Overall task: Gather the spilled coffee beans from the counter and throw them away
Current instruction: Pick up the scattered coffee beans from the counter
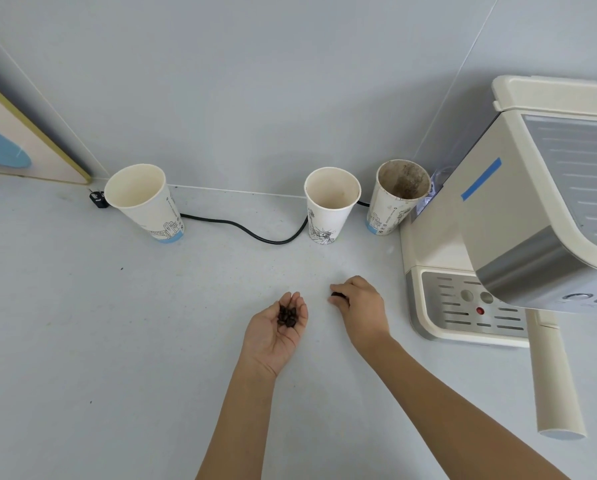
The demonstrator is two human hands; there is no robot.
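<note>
My left hand (273, 332) lies palm up and cupped on the pale counter (134, 323), with several dark coffee beans (287, 316) resting near its fingers. My right hand (361, 308) is a short way to the right, palm down, its fingertips pinched on a few more dark beans (337, 295) at the counter surface. A tiny dark speck (122, 269) lies far to the left on the counter.
Three paper cups stand along the back wall: left cup (144, 202), middle cup (330, 206), and a stained right cup (395, 199). A black power cord (255, 235) runs between them. A cream espresso machine (498, 237) fills the right side, its handle (553, 375) jutting toward me.
</note>
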